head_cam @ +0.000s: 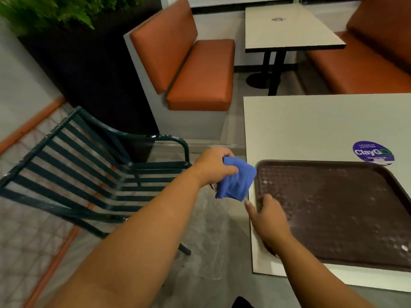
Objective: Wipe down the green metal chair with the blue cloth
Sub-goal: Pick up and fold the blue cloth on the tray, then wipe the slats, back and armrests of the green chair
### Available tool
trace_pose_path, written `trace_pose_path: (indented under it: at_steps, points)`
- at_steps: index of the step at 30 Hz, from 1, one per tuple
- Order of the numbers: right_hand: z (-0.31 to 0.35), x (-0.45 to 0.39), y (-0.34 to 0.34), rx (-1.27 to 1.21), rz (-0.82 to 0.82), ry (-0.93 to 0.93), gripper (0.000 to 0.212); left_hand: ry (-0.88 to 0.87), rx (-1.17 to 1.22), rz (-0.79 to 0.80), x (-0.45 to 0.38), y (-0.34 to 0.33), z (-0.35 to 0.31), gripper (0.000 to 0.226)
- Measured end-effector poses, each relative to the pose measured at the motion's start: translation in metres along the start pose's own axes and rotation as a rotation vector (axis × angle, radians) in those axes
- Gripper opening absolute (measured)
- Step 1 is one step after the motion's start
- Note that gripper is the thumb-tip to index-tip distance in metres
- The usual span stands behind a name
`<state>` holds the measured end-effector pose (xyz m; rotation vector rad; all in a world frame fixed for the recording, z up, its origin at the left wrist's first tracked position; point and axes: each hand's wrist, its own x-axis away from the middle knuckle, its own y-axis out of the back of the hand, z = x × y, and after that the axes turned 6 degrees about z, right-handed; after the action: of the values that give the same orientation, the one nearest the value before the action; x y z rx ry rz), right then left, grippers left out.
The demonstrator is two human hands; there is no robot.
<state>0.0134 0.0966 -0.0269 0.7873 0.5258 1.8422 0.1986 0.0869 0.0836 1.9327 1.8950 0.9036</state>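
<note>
The green metal chair (89,165) with slatted back and seat stands at the left on the floor, its armrest toward the table. My left hand (213,166) holds the bunched blue cloth (236,178) in the air between the chair's armrest and the table corner, touching neither. Over the near left edge of the brown tray (333,210), my right hand (268,218) hovers with fingers loosely spread, holding nothing.
The tray lies on a white table (311,125) with a round purple sticker (373,154). Orange booth benches (195,72) and a second table (287,30) stand behind. A dark planter (89,70) with ferns is behind the chair.
</note>
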Motion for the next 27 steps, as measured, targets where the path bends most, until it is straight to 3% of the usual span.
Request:
trace_pose_path:
  at_steps: [2, 4, 6, 8, 14, 21, 24, 27]
  points:
    - [0.032, -0.004, 0.002, -0.569, 0.025, -0.003, 0.053, 0.006, 0.098, 0.03, 0.005, 0.014, 0.007, 0.008]
    - [0.059, -0.013, 0.002, -1.067, 0.26, -0.024, 0.064, 0.017, 0.243, 0.068, 0.01, 0.031, 0.014, 0.006]
    - [0.081, -0.019, 0.001, -1.346, 0.518, 0.017, 0.074, 0.026, 0.396, 0.105, 0.016, 0.049, 0.023, 0.007]
    - [0.1, -0.02, -0.006, -1.502, 0.671, 0.051, 0.07, 0.029, 0.506, 0.128, 0.022, 0.068, 0.035, 0.008]
    - [0.166, -0.011, -0.063, -1.571, 0.972, 0.156, 0.056, 0.065, 0.521, 0.143, 0.045, 0.137, 0.084, 0.022]
    - [0.231, 0.004, -0.145, -1.675, 1.027, 0.092, 0.058, 0.056, 0.353, -0.005, 0.076, 0.205, 0.157, 0.036]
    - [0.245, 0.005, -0.17, -1.666, 1.079, 0.08, 0.057, 0.081, 0.364, -0.066, 0.09, 0.221, 0.193, 0.031]
    - [0.251, 0.004, -0.189, -1.627, 1.031, 0.056, 0.053, 0.126, 0.432, -0.188, 0.104, 0.232, 0.227, 0.018]
